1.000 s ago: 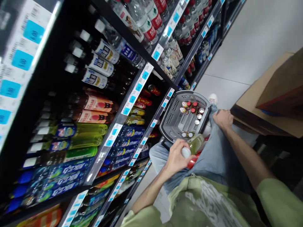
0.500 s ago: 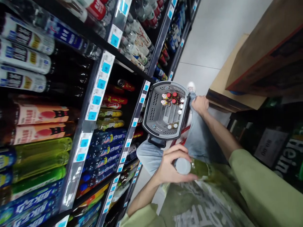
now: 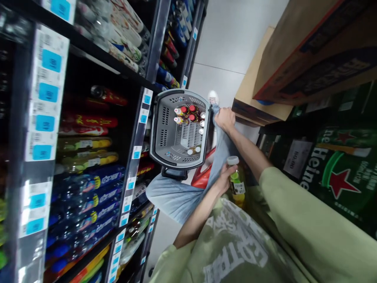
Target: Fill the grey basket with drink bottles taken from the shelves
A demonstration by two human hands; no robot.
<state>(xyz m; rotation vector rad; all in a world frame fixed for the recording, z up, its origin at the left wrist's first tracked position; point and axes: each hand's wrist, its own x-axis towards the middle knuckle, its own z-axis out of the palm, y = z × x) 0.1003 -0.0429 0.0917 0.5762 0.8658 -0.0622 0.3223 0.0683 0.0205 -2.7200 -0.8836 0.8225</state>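
My left hand (image 3: 224, 179) is wrapped around the upper part of a drink bottle (image 3: 238, 188). The bottle has a white cap, a label on its side and yellow-green contents. It stands nearly upright in front of my shirt. Over my bent knee lies my right hand (image 3: 225, 118), holding nothing that I can see; its fingertips are partly hidden. Just left of that knee is a grey shopping basket (image 3: 159, 135). Inside it are several red-capped bottles (image 3: 188, 110), a few cans (image 3: 202, 125) and two white-capped bottles (image 3: 194, 150).
Shelves with price tags (image 3: 48, 92) run along the left, holding blue-labelled bottles (image 3: 100, 192) and red cans (image 3: 88, 120). Cardboard boxes (image 3: 250, 78) and green beer cartons (image 3: 338, 169) stand on the right. Something red (image 3: 203, 175) lies below the basket. Tiled floor (image 3: 220, 43) shows ahead.
The bottle has gone from cap-toward-me to nearly upright, its label now visible, and my left hand has shifted its hold. The view has moved right along the shelves; my right hand stays on the knee.
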